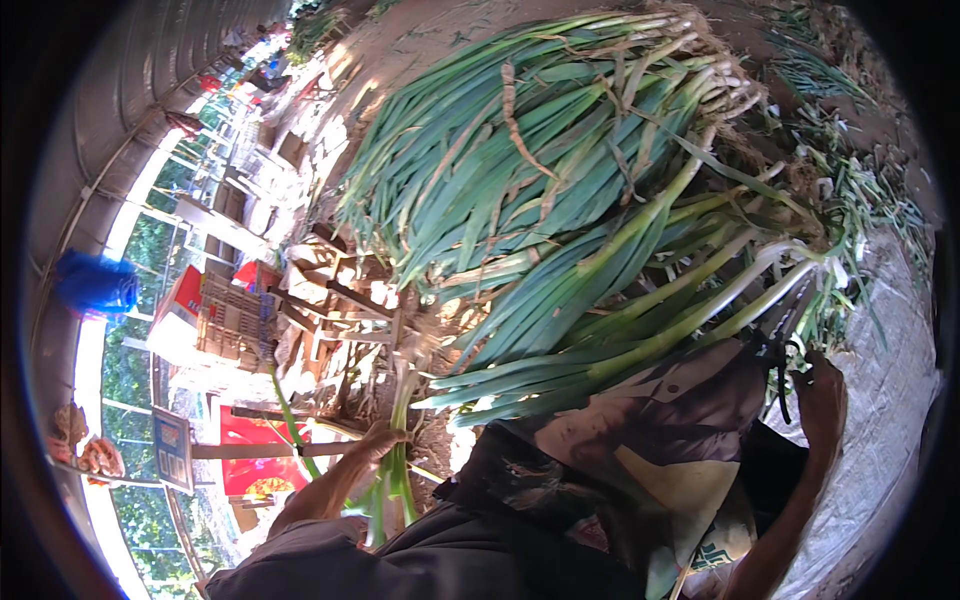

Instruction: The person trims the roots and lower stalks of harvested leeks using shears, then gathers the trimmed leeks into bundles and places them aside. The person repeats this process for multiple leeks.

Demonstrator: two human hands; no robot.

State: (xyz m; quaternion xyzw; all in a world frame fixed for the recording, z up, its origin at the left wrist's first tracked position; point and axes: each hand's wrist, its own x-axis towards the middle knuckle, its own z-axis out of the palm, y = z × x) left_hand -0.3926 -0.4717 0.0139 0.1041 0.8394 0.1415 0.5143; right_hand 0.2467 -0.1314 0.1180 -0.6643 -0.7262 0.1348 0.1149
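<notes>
A leek (402, 401), or a similar long-stemmed onion plant, is gripped by my left hand (381, 444) at left of centre. Its blurred root end points up and its green leaves hang below. My right hand (822, 390), at the right, holds a black-handled tool (784, 379) that looks like scissors; its blade is partly hidden among plants. Between my hands, across my covered lap (637, 450), lie loose leeks with pale stems (757, 285). Beyond them a large heap of leeks (517, 157) has its roots turned to the upper right.
Cut leaves and trimmings (847, 180) litter the ground at the right, beside a grey plastic sheet (885, 390). Wooden frames (352, 300), a basket-like crate (229, 319) and a red-and-white box (176, 315) stand at the left. Bare soil (420, 45) shows behind the heap.
</notes>
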